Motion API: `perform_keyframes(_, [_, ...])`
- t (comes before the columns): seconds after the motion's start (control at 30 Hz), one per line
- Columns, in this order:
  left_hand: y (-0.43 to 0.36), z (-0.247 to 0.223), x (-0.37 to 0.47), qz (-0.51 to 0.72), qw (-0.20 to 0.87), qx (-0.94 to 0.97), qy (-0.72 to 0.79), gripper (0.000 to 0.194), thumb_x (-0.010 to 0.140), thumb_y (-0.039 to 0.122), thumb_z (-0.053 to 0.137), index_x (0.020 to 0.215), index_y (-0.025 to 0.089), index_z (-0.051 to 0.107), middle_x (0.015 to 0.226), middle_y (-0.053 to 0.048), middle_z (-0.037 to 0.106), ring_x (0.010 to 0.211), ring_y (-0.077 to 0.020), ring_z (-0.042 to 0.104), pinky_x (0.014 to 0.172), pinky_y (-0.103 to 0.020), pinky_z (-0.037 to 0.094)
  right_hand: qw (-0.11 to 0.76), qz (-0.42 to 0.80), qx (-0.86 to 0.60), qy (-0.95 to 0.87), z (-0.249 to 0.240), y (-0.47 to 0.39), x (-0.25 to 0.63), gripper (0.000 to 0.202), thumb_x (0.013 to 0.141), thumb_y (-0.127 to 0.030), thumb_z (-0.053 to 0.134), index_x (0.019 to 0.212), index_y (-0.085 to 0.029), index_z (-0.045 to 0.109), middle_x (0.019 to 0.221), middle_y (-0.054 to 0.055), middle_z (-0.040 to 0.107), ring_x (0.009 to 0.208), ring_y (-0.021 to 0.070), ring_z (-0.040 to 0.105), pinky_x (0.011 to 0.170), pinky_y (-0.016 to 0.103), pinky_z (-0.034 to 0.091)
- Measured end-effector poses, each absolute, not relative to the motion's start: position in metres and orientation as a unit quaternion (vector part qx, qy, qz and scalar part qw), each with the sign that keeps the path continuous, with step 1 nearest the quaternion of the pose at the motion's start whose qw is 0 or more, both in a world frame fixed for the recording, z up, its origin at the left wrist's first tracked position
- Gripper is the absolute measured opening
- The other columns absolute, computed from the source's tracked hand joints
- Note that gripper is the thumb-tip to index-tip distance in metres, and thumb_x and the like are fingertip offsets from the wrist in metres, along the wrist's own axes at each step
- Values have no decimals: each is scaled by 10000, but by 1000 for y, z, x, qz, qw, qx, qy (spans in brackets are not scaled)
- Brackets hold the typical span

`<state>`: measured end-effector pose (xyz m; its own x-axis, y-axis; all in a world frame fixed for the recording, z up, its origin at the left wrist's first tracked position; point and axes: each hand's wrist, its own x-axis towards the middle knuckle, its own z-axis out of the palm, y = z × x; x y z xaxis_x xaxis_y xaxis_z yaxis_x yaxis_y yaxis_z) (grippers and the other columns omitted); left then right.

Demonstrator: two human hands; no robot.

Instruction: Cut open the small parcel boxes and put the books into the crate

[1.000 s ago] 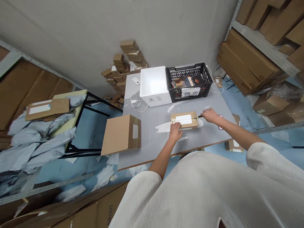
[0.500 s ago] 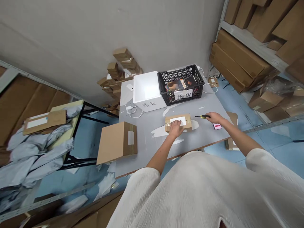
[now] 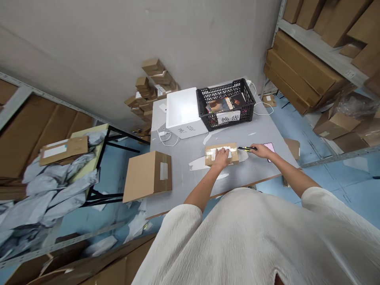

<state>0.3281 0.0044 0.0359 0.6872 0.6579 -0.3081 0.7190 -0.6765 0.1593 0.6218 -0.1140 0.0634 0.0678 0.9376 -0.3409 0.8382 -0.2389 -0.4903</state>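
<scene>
On the table's front half lies a small taped cardboard box (image 3: 209, 155) with a white label on top. My left hand (image 3: 221, 157) rests on that box, fingers spread flat over the label. In the closed fingers of my right hand (image 3: 261, 151) is a black and yellow utility knife (image 3: 247, 149). Its tip points left, close to the box's right end; whether it touches the cardboard I cannot tell. A phone (image 3: 270, 148) with a lit screen lies just beyond my right hand, partly hidden by it.
A black crate (image 3: 227, 118) with books or magazines and a white bin (image 3: 182, 114) stand at the table's back. A larger cardboard box (image 3: 141, 174) sits at the left edge. Shelves of cartons (image 3: 299, 75) rise at right; grey parcels (image 3: 59, 194) are piled at left.
My right hand has moved left, bringing the utility knife's tip up to the box's right end. More of the phone shows now. My left hand stays on the box.
</scene>
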Motion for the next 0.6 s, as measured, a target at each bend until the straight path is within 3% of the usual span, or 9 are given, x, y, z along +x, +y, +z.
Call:
perform_keyframes(0.37, [-6,34,313,-68,132,909,390,653,869,370,876,1447,262,593,1406,-131,609,1243,-335,687,1373,-570,165,-47,180,-635,-750,77,-57,592,386,1110,-324,463,1315,-260,785,1214,145,798,1146,296,673,945,372,388])
perform_keyframes(0.6, [-3,39,298,-79,129,896,417,654,874,376,879,1453,265,597,1420,-140,612,1228,-343,698,1367,-586,186,-51,245,-636,-730,71,-39,584,383,1087,-317,475,1299,-270,790,1225,129,797,1138,295,690,974,387,419])
